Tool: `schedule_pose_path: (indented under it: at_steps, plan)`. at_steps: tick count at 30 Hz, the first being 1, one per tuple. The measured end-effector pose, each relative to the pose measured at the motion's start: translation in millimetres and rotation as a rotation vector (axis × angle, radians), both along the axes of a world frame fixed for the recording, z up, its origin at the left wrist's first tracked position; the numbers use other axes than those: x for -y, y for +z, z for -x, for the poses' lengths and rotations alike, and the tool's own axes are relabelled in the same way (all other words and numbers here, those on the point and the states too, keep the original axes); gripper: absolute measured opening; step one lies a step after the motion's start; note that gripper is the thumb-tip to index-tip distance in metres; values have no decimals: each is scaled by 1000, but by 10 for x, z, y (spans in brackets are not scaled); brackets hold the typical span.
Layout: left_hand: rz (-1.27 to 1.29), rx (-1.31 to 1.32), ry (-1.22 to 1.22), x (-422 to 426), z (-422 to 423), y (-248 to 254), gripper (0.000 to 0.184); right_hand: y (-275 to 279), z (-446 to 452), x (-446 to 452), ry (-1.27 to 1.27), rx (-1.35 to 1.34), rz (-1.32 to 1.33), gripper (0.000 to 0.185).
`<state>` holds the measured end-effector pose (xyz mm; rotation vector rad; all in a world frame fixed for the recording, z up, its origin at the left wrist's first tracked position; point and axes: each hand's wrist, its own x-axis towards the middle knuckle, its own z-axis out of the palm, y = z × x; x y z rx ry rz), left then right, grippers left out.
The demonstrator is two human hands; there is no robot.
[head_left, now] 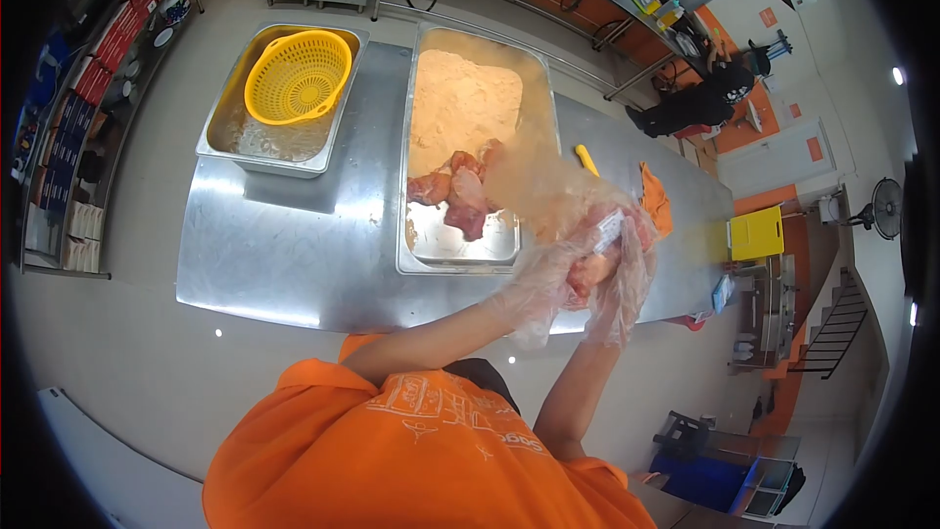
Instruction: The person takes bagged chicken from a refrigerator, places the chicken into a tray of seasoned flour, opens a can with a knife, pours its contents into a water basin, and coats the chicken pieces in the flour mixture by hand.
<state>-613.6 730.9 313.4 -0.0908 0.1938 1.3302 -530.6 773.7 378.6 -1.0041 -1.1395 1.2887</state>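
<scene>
Some raw meat (590,272) within two-handed grip (627,279)

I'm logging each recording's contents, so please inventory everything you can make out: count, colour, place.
table: one, silver, centre
tray: one, silver, on table
powder: one heap, pale orange, in tray
raw meat: several pieces, reddish, in tray and between hands
pan: one, silver, table's left end
colander: one, yellow, in pan
handle: one, yellow, right of tray
cloth: one, orange, table's right part
boxes: several, red, left shelving
co-worker: one, black clothing, upper right
board: one, yellow, right
fan: one, dark, far right
shirt: one, orange, bottom
left hand, right hand: two, in clear plastic, holding meat
</scene>
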Motion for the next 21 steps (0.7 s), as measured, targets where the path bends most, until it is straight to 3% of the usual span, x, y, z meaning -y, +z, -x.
schedule_pose_path:
  at_steps: [2,6,10,12,14,16,18,20,21]
  plan:
    - [-220,-255,-55,17,65,-48,52,-106,-98,-42,42,-77,-28,34]
    - [-491,-466,-16,-34,242,-46,64,-170,-294,-48,249,-217,-55,47]
    - [-431,-471,11,-13,283,-102,85,-192,-448,101,202,-181,31,55]
    - [-495,-564,93,-33,315,-138,64,-122,-506,136,215,-133,79,59]
    - [-545,-654,98,-55,341,-164,74,-193,-615,115,198,71,19,62]
    - [-640,-614,39,-105,313,-230,87,-150,-638,183,137,104,113,64]
    - [-604,-526,28,-44,180,-272,85,-299,-738,241,77,-45,92,65]
    - [-602,-686,-35,30,152,-221,82,-358,-893,354,48,-89,125,63]
    - [-620,-587,-88,113,123,-33,73,-372,-1000,431,29,-57,104,61]
